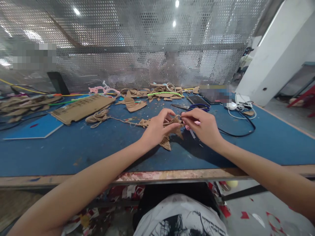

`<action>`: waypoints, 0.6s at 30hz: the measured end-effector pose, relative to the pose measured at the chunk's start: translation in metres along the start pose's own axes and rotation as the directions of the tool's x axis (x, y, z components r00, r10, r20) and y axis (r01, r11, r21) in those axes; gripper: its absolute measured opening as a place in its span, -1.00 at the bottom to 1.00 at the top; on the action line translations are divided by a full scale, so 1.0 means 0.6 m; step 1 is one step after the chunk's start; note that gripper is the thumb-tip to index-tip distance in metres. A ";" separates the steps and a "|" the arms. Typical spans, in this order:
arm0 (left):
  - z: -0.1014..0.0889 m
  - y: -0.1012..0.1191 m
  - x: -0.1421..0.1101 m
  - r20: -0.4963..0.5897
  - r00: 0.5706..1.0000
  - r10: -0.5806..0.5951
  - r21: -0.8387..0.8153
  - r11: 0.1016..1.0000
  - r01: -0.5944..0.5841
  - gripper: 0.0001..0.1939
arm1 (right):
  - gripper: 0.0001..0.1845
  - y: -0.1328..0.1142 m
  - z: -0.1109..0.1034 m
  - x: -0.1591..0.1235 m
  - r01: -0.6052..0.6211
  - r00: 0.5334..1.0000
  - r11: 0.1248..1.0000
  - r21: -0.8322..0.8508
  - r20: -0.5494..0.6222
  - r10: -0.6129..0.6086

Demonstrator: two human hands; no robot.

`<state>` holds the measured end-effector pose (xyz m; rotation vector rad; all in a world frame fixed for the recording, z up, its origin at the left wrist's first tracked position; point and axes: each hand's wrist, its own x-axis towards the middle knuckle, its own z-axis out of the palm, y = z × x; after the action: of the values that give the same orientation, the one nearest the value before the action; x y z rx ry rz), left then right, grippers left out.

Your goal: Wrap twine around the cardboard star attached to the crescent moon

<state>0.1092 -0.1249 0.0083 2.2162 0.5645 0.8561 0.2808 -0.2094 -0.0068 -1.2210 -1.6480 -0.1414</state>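
Observation:
Near the middle of the table, my left hand (158,127) is closed around a cardboard piece (165,143) wrapped in brown twine, its pointed parts hanging below the fingers. My right hand (203,126) pinches a strand of twine (177,116) at the top of this piece. From the piece, twine runs left to a loose coil of twine (97,118). Partly hidden beneath my right hand are a pink object, its kind unclear, and a whitish stick (192,133). Scissors with dark blue handles (199,107) lie just beyond that hand.
A flat cardboard sheet (82,107) and a blue board (33,127) lie on the left. Cardboard scraps (134,103) and a green braided cord (164,94) sit at the back before a perforated metal screen (123,39). A black cable (240,133) curves at right.

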 end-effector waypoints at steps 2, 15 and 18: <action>0.006 -0.006 -0.006 0.057 0.998 -0.011 0.005 1.000 0.010 -0.71 | -0.89 0.008 0.003 -0.004 -0.067 0.997 0.997 0.034 0.027 0.066; -0.052 -0.030 0.028 -0.322 0.848 -0.421 -0.632 0.763 0.139 -0.85 | -0.85 0.026 0.004 -0.012 -0.106 0.993 0.993 0.053 0.063 0.103; -0.083 -0.044 0.046 -0.272 0.797 -0.540 -0.732 0.653 0.193 -0.93 | -0.86 0.029 0.003 -0.012 -0.122 0.990 0.991 0.056 0.074 0.118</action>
<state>0.0890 -0.0688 0.0278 1.1460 0.7630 1.1493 0.2924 -0.2046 -0.0212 -1.2876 -1.6231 0.0269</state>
